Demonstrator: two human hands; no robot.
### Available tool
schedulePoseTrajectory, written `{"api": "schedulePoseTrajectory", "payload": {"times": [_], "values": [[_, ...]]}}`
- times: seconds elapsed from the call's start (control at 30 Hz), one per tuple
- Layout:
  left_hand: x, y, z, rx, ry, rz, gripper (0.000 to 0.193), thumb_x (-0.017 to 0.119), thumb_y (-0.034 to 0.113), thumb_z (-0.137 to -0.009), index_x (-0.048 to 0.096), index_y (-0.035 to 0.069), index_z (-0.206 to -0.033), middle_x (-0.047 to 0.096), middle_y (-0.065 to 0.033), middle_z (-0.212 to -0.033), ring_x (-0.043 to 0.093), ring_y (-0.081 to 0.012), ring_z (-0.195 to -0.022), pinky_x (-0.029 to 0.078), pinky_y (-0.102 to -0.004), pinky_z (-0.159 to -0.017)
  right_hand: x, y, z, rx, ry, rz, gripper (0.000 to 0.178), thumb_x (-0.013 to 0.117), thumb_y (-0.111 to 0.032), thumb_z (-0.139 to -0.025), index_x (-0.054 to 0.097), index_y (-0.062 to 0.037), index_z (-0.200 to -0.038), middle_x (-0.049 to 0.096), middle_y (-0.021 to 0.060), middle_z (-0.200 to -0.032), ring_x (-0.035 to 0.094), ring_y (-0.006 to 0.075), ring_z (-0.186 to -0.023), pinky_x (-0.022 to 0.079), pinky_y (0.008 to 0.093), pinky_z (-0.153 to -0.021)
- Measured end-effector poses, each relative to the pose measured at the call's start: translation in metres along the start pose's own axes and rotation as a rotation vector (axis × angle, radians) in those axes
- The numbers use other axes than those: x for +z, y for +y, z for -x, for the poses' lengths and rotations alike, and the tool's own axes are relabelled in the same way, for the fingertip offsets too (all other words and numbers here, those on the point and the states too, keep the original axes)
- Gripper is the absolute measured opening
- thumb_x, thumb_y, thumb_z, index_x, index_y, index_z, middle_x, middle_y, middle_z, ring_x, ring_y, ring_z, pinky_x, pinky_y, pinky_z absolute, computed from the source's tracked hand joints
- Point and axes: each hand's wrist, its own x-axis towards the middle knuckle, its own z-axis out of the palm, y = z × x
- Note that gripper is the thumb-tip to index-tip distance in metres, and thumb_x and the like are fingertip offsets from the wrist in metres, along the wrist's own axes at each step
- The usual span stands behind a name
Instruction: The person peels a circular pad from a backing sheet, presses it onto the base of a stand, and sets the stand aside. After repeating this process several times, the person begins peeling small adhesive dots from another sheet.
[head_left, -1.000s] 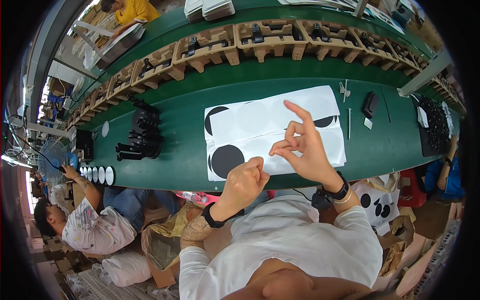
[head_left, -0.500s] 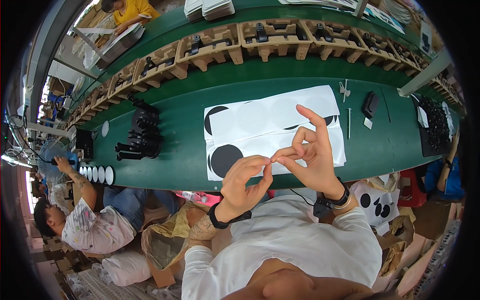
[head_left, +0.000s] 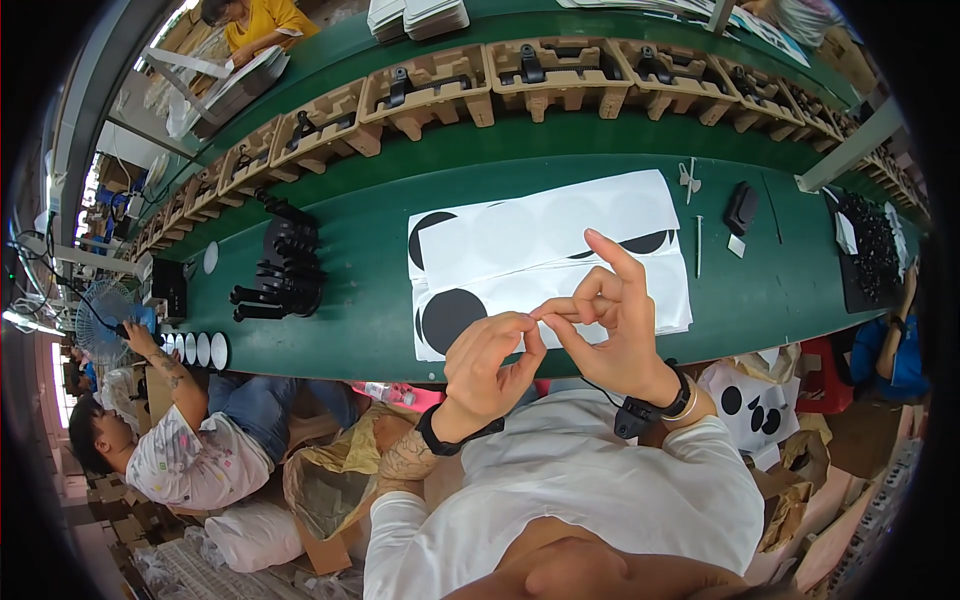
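My left hand (head_left: 486, 366) and my right hand (head_left: 622, 335) meet at their fingertips over the near edge of the green bench. Each pinches with thumb and fingers; whatever lies between them is too small to make out. My right index finger points up, away from the pinch. Behind and beneath the hands lie white sheets (head_left: 540, 225) with round stickers. A black round sticker (head_left: 453, 316) shows on the near sheet, left of the pinch, and the upper sheet overlaps other black rounds.
Black bracket-like parts (head_left: 283, 262) stand left on the green bench (head_left: 365, 240). Brown pulp trays (head_left: 425, 92) holding black parts line the raised far level. To the right are a white stick (head_left: 698, 247), a black part (head_left: 740, 207) and piled small black pieces (head_left: 868, 245). A co-worker (head_left: 200, 440) sits left.
The joined fingertips have shifted slightly left, and my right index finger has dipped a little. The pulp trays have moved slightly right. The left co-worker's hand has moved slightly.
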Motion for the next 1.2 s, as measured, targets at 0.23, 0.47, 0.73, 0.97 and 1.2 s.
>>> {"api": "schedulePoseTrajectory", "payload": {"times": [0.23,0.47,0.73,0.97,1.2], "values": [[0.002,-0.001,0.003,-0.019,-0.014,-0.040,0.059,0.072,-0.011,-0.065,0.039,0.002,-0.112,0.063,-0.0152,-0.087,0.065,-0.0220,-0.069,0.053,-0.0284,-0.062,0.004,0.001,0.001,-0.080,-0.019,0.094,0.079,0.062,0.016,-0.076,0.020,-0.0003,-0.141,0.044,0.0019,-0.069,0.067,0.0191,-0.076,0.055,0.0280,-0.071],[0.010,-0.009,0.012,-0.132,-0.109,-0.020,0.052,0.069,-0.013,-0.067,0.029,0.005,-0.096,0.057,-0.0145,-0.087,0.054,-0.0133,-0.058,0.047,-0.0225,-0.051,0.008,0.003,0.001,-0.116,-0.066,0.163,0.077,0.062,0.016,-0.075,0.024,-0.0003,-0.140,0.046,0.0026,-0.066,0.065,0.0157,-0.070,0.054,0.0278,-0.069],[0.016,-0.012,0.014,-0.220,-0.135,-0.044,0.047,0.069,-0.011,-0.066,0.029,0.005,-0.084,0.054,-0.0122,-0.080,0.049,-0.0180,-0.051,0.040,-0.0267,-0.043,0.008,0.011,0.001,-0.243,-0.072,0.336,0.072,0.063,0.015,-0.074,0.031,-0.0002,-0.137,0.055,0.0078,-0.068,0.064,0.0162,-0.064,0.054,0.0262,-0.063],[0.019,-0.011,0.016,-0.291,-0.111,-0.057,0.040,0.069,-0.010,-0.065,0.034,0.002,-0.082,0.053,-0.0112,-0.077,0.050,-0.0226,-0.051,0.041,-0.0300,-0.043,0.010,0.020,0.003,-0.353,-0.101,0.435,0.064,0.063,0.014,-0.075,0.036,-0.0003,-0.131,0.060,0.0109,-0.078,0.063,0.0203,-0.061,0.053,0.0274,-0.055],[0.012,-0.008,0.008,-0.371,-0.210,-0.089,0.035,0.065,-0.011,-0.066,0.035,0.000,-0.082,0.050,-0.0094,-0.072,0.049,-0.0222,-0.050,0.041,-0.0301,-0.044,0.005,0.022,-0.002,-0.381,-0.221,0.543,0.065,0.062,0.013,-0.076,0.034,-0.0008,-0.132,0.059,0.0106,-0.080,0.065,0.0230,-0.066,0.053,0.0288,-0.055]]}}
